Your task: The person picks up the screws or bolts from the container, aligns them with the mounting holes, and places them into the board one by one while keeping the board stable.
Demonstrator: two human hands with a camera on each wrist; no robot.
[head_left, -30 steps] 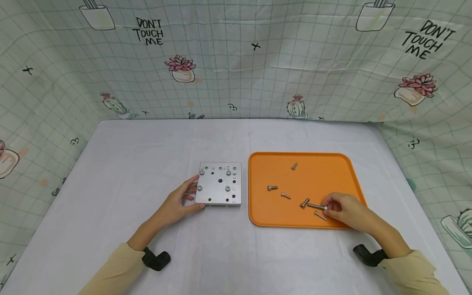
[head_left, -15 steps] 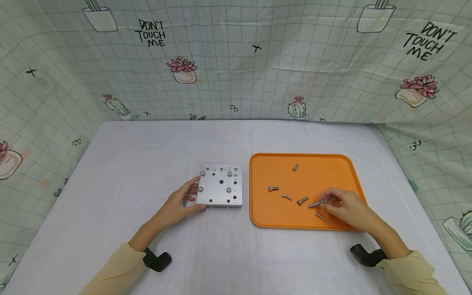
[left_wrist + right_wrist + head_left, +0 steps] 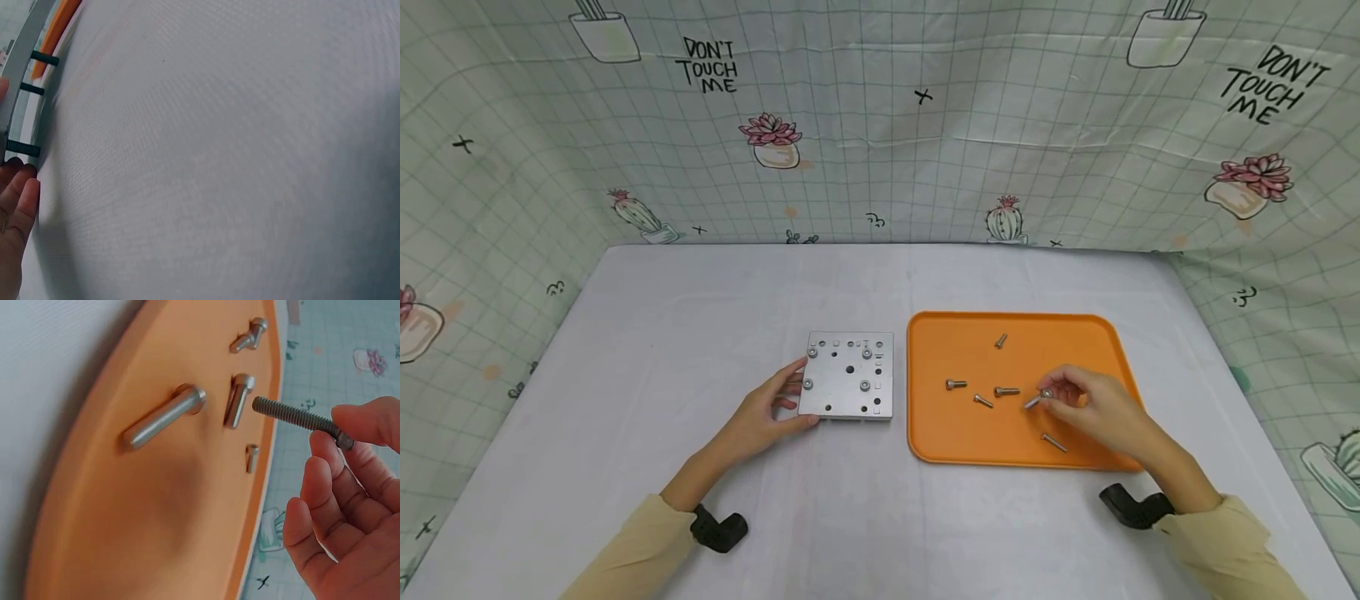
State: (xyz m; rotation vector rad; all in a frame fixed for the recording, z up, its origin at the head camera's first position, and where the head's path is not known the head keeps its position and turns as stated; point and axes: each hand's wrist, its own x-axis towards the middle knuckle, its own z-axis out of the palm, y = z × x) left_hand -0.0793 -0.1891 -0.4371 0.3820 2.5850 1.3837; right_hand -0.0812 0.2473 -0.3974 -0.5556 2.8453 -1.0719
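My left hand [image 3: 767, 417] grips a square silver metal plate [image 3: 838, 404] at its left side, thumb along the front edge and fingers at the left edge. Several socket-head screws sit in holes of the plate. Their threaded ends [image 3: 24, 148] stick out underneath in the left wrist view. Over the orange tray [image 3: 955, 442], my right hand [image 3: 1093, 408] pinches a threaded screw [image 3: 294, 414] at its head between thumb and fingers, shank pointing away from the palm. Beside this hand lies another socket-head screw [image 3: 1007, 391] on the tray.
More loose screws lie spread on the tray, among them a long one [image 3: 1054, 442] near the front and a short one [image 3: 1001, 341] at the back. The tray stands just right of the plate on a white-covered table [image 3: 715, 300]. A patterned cloth [image 3: 865, 108] hangs behind.
My right hand has moved slightly left and back with its screw, which has turned in the fingers. A nearby tray screw has shifted back and now lies crosswise. The left hand keeps its place.
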